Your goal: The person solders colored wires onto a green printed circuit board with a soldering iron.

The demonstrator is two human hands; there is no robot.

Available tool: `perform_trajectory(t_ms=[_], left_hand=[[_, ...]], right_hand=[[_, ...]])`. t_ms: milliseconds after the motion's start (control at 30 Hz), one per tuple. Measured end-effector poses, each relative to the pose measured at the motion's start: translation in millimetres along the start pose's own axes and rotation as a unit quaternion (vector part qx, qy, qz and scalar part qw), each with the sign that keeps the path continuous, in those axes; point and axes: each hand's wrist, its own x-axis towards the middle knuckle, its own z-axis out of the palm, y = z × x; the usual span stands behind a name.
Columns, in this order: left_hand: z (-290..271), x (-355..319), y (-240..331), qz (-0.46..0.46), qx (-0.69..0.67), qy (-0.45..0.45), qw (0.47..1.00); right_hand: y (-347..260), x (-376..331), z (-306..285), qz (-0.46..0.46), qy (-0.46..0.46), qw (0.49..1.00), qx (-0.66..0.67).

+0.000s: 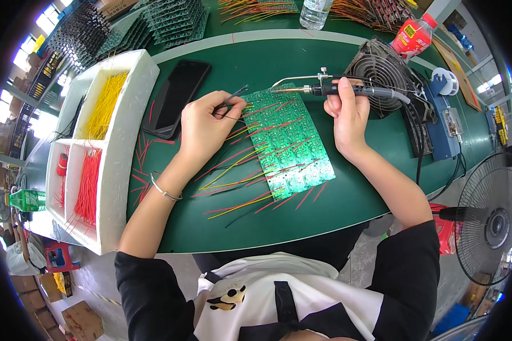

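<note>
My right hand [349, 116] grips a soldering iron [338, 90] with a thin metal feed tube [293, 78] fixed above it. The iron's tip points left, over the far edge of a green circuit board panel [287, 142]. Red, yellow and black wires stick out from the panel's left side, and red ones lie across it. At the panel's far left corner, my left hand [207, 122] is closed in a pinch on thin black wires [233, 98]. Their ends poke out toward the iron's tip. Whether tip and board touch is hard to see.
A white foam box [112, 165] of yellow and red wires stands left, beside a black phone [179, 96]. A round-grilled fan unit [378, 71], a red-labelled bottle [413, 37] and a blue device [438, 122] are at right. Stacked boards [173, 23] and a clear bottle [314, 12] stand behind.
</note>
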Motion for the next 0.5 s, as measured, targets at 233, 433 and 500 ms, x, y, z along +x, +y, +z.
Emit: perform_trajectory(t_ms=[233,433,500], left_hand=[[4.4,-2.5,4.0,0.081,0.048,-0.011,0.995],[3.9,-3.5,1.4,0.061,0.05,-0.007,0.997],[3.5,-3.7,2.9,0.065,0.054,-0.008,0.996]], right_hand=[[-1.2,-1.9,-3.5,0.027,-0.01,1.0,0.002],[0.5,-3.0,-2.3,0.013,-0.011,1.0,0.002],[1.2,-3.2,-3.0,0.014,-0.007,1.0,0.012]])
